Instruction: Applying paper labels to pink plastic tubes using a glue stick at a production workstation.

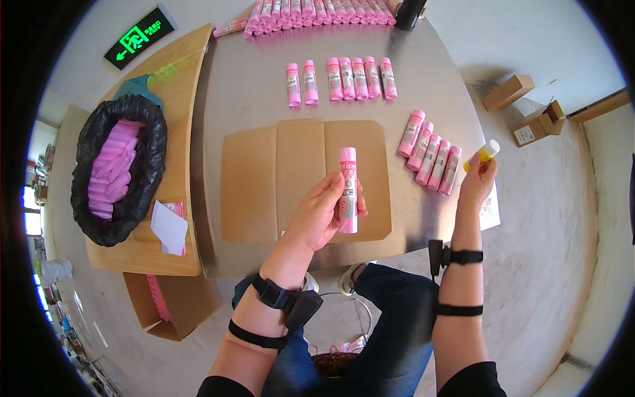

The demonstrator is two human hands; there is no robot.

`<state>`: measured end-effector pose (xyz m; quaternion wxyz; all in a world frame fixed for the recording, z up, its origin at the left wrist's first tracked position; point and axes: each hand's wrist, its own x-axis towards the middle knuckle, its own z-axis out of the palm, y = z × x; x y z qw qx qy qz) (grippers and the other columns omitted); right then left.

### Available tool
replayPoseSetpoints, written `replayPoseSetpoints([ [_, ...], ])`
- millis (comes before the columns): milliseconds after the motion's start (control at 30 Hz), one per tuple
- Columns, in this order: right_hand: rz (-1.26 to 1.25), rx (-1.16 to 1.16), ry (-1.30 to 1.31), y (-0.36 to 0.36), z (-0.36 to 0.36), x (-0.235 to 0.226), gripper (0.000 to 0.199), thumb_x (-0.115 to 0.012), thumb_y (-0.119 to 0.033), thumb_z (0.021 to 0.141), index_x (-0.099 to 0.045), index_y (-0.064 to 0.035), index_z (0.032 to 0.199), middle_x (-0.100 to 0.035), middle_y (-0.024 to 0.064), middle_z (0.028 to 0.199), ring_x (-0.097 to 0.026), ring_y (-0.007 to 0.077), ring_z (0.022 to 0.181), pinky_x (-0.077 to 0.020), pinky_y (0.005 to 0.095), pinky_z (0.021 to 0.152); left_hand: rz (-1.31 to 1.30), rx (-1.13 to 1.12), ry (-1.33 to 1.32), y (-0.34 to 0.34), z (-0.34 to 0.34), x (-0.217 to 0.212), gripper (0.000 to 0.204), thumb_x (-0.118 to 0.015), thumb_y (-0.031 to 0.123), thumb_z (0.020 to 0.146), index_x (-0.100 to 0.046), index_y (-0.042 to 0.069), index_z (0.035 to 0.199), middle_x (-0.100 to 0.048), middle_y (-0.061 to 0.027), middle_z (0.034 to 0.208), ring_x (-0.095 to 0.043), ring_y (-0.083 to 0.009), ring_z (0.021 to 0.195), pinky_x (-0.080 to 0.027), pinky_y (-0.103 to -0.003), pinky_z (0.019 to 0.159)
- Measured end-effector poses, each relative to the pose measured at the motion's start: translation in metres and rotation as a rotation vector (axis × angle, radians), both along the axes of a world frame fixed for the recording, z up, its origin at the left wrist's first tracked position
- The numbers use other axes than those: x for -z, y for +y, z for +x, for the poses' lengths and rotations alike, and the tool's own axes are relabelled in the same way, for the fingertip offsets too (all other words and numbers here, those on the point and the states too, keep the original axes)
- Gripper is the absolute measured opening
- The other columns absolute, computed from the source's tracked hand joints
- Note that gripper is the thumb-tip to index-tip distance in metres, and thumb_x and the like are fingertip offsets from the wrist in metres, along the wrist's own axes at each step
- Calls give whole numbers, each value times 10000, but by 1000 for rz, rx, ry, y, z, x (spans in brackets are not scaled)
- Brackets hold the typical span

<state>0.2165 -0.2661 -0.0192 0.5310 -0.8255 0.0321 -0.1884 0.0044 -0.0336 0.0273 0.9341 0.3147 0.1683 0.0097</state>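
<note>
My left hand is closed round a pink roll of plastic bags with a patterned paper label, held upright above the flattened brown cardboard. At the table's right edge my right hand grips a yellow glue stick with a white end pointing up. Just left of that hand, several labelled pink rolls lie side by side in a slanted row. Farther back, another row of labelled rolls lies on the metal table.
Many pink rolls are stacked at the table's far edge, beside a black cylinder. On the wooden table to the left, a basket lined with black plastic holds pink rolls near some papers. Cardboard boxes stand on the floor.
</note>
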Motion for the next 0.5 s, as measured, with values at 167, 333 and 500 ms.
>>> replayPoseSetpoints([
  [167, -80, -396, 30, 36, -68, -70, 288, -550, -64, 901, -500, 2, 1176, -564, 67, 961, -549, 137, 863, -438, 263, 790, 2, -18, -59, 14, -6, -1, 299, -416, 279, 980, -490, 31, 1130, -572, -75, 947, -606, -191, 809, -513, -336, 744],
  [333, -190, -709, -65, 77, -133, -113, 342, -646, 28, 780, -583, -5, 1114, -559, 110, 1005, -579, 205, 907, -479, 287, 752, 137, -63, 15, 20, -9, -13, 280, -417, 252, 981, -482, 25, 1131, -579, -99, 984, -610, -200, 874, -497, -342, 816],
  [500, -328, -801, -234, 91, -139, -91, 400, -705, -7, 698, -609, -41, 1085, -581, 139, 942, -582, 292, 816, -479, 340, 705, 288, -101, -5, 23, -10, -10, 416, -438, 249, 977, -372, 37, 1330, -557, -80, 1081, -550, -171, 1031, -437, -334, 926],
])
